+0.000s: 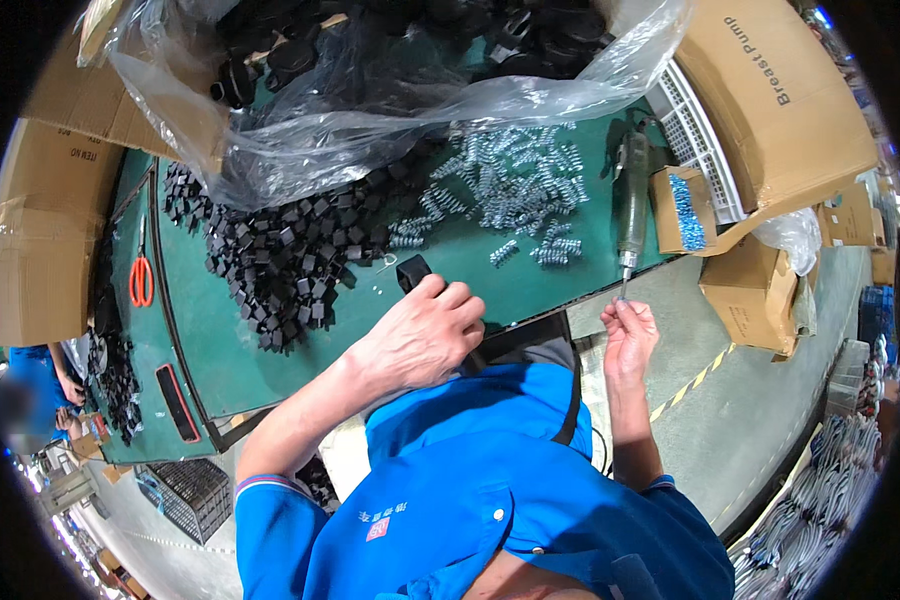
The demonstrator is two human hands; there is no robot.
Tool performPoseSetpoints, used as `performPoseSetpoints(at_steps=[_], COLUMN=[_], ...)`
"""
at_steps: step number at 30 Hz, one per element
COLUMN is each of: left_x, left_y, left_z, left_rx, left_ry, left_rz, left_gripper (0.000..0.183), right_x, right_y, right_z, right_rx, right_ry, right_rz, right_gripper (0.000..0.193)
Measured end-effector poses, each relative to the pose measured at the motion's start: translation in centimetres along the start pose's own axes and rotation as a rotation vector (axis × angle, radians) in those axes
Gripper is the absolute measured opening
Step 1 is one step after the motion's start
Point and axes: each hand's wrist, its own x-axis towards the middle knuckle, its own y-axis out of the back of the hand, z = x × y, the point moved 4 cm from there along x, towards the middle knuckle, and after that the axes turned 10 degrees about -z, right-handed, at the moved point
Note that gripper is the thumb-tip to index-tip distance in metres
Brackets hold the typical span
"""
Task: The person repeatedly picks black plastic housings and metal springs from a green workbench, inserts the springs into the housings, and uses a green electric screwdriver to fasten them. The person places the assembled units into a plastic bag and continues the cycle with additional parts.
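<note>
My left hand [425, 335] is closed round a black plastic part [413, 272] at the front edge of the green-topped table [185, 335]. One looped end of the part sticks out past my fingers; the rest is mostly covered by the hand. To the right, a power screwdriver [630, 195] hangs or stands with its bit pointing toward me. My right hand [630, 340] is at the bit's tip, thumb and fingers pinched together; whatever may be between them is too small to make out.
Small black blocks [290, 250] and metal springs [515, 185] lie heaped on the table. Behind them is a clear plastic bag [320, 150] of black parts. Orange-handled scissors [142, 275] and a red-edged phone [177, 403] lie left. A small box of blue-tinted screws [685, 210] stands right, beside cartons [770, 100]. Another person [35, 390] works far left.
</note>
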Motion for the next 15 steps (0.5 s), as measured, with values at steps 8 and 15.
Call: performPoseSetpoints(at_steps=[8,15], left_x=[5.0,5.9], left_y=[-1.5,-2.4], left_z=[-1.3,-10.4], left_rx=[-0.158,-0.351], left_ry=[-0.048,0.558], left_rz=[0.061,0.393], left_gripper=[0.016,0.013], right_x=[-0.5,-0.2], right_y=[0.1,0.1], right_z=[0.2,0.0], right_rx=[0.013,0.034], right_ry=[0.000,0.009], right_rz=[0.046,0.029], right_gripper=[0.008,0.007])
